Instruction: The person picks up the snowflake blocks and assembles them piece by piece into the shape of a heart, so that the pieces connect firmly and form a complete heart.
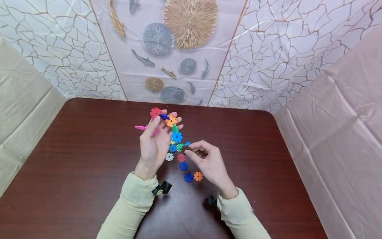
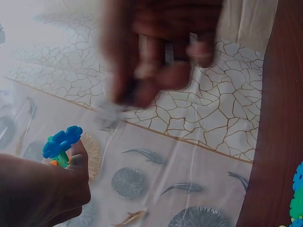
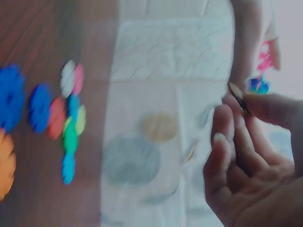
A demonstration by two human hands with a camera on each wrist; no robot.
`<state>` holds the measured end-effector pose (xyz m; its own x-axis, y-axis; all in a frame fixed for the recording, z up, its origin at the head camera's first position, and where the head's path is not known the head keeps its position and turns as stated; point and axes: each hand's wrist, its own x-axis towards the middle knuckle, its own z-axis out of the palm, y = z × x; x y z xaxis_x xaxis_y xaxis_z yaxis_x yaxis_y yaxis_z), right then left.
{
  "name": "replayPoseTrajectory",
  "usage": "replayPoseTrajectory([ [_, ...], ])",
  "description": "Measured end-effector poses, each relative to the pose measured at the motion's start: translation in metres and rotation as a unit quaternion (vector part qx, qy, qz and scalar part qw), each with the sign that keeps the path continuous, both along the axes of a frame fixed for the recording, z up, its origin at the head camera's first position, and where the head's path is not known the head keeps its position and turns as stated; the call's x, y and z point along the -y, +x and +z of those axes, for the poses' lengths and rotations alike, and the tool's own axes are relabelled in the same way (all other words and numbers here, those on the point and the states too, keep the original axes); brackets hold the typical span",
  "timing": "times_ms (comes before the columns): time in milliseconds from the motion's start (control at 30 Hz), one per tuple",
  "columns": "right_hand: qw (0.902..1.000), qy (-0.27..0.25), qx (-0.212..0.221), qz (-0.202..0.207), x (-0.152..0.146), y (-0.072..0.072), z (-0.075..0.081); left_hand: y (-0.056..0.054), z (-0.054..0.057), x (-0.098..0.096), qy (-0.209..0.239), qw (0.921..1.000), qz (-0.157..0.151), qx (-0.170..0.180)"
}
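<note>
My left hand is raised above the dark wooden table and grips an assembly of joined plastic discs: red, blue, orange, green and pink. In the left wrist view its thumb sits by a blue disc. My right hand hovers just right of it and pinches a small dark brown disc between thumb and forefinger. Several loose discs lie on the table between and under the hands, among them a blue one and an orange one.
Patterned plastic sheets cover the back wall, and plain sheets hang at the left side and the right side. The table's rounded far corners meet these sheets. Black wrist straps sit at my cuffs.
</note>
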<state>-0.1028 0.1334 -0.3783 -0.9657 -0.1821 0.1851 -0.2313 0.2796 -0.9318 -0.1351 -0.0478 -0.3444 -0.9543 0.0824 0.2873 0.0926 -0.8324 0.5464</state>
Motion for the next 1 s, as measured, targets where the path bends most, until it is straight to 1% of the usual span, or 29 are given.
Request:
replayPoseTrajectory([
  [67,0.9992,-0.037,-0.012,-0.01,0.006,0.005,0.006,0.0,0.0,0.0,0.002,1.0,0.002,-0.001],
  [167,0.9966,-0.074,-0.024,-0.026,0.013,0.01,0.01,0.001,0.0,-0.001,0.006,1.0,0.001,0.001],
  [333,0.9936,-0.094,-0.037,-0.051,0.022,0.014,0.01,0.002,0.0,-0.002,0.001,1.0,0.001,0.003],
  [600,0.991,-0.1,-0.04,-0.079,0.028,0.016,0.012,0.003,0.0,-0.004,-0.011,0.9999,0.008,0.002],
  [633,0.9909,-0.099,-0.037,-0.082,0.029,0.017,0.014,0.003,0.0,-0.004,-0.012,0.9999,0.009,0.002],
  [767,0.9913,-0.085,-0.04,-0.092,0.035,0.023,0.03,0.003,0.0,-0.004,-0.013,0.9999,0.009,0.0],
  [833,0.9914,-0.075,-0.048,-0.096,0.036,0.024,0.031,0.003,0.0,-0.004,-0.016,0.9998,0.01,-0.002],
  [867,0.9912,-0.072,-0.055,-0.097,0.036,0.023,0.03,0.003,0.0,-0.004,-0.016,0.9998,0.011,-0.003],
  [1000,0.9897,-0.064,-0.082,-0.098,0.033,0.017,0.013,0.004,0.001,-0.005,-0.017,0.9997,0.013,-0.006],
])
